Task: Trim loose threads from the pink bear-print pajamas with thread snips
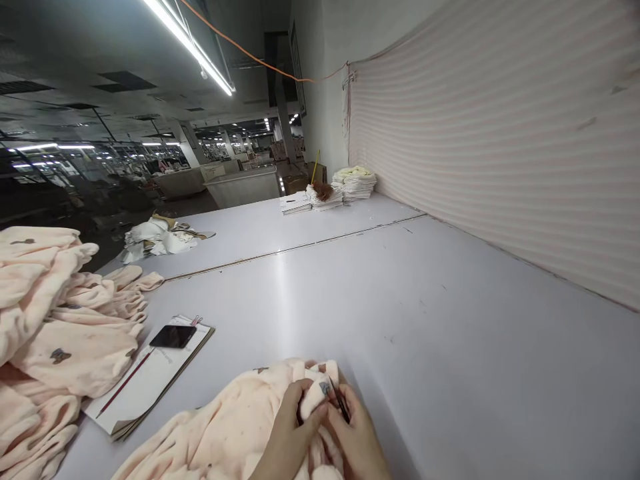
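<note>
Grip: left hand (294, 427) pinches pink fleece (243, 410) | right hand (359, 430) clasps dark tool (339, 401), partly hidden | fleece cropped below

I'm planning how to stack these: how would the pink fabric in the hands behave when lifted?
The pink fabric would probably flop, given its loose folds. It seems likely to squash easily, bunched in the left hand.

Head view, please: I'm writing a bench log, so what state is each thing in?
Left hand: closed on the held fleece
Right hand: closed around the dark tool
Held fleece: bunched, partly on the table
Dark tool: blades open or shut, cannot tell
Phone: screen dark
Papers: stacked, under the phone
Fleece pile: heaped, rumpled
White scraps: loosely heaped
Tube light: lit
</note>
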Available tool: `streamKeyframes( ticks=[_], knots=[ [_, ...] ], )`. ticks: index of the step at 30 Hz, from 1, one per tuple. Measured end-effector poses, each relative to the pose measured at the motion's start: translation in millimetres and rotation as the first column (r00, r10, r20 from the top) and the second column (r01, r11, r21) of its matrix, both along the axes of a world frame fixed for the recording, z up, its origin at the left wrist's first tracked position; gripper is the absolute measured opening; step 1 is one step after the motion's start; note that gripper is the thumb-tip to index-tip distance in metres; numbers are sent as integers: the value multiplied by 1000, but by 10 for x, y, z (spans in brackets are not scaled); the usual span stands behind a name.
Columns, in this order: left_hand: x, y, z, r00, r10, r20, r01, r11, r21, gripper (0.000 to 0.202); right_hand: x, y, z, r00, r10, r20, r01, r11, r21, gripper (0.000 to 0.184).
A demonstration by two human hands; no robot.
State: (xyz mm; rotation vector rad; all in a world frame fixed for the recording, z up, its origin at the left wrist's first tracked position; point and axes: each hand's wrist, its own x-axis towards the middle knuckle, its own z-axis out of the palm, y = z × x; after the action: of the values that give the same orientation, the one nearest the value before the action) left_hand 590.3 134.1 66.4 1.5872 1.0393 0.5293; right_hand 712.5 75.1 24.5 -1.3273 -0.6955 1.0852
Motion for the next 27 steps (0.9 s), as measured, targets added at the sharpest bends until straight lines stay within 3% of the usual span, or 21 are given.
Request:
streamKeyframes(
  ticks=[3, 6, 9, 13, 16, 27],
  knots=[
    [-44, -80, 28, 995, 75, 64, -72, 996, -55, 29, 176, -118, 165, 913, -2, 407, -3, 1000, 11, 23],
    [-54, -152, 88, 992, 80, 95, -72, 994, -76, 29, 242, -162, 298, 827, 30, 562, -71, 996, 51, 24],
    [-64, -194, 152, 990, 58, 126, -47, 995, -83, 28, 216, -170, 373, 807, 61, 588, -138, 986, 88, 25],
    [-115, -223, 184, 986, 68, 155, -51, 993, -110, 25, 210, -196, 416, 806, 36, 591, -95, 993, 69, 23],
    [-150, -245, 174, 975, 81, 208, -51, 988, -144, 27, 237, -245, 440, 832, 86, 547, -128, 991, 39, 23],
    [-203, -338, 200, 919, 121, 375, 5, 948, -317, 28, 176, -315, 417, 866, 85, 494, -143, 986, 81, 23]
  ],
)
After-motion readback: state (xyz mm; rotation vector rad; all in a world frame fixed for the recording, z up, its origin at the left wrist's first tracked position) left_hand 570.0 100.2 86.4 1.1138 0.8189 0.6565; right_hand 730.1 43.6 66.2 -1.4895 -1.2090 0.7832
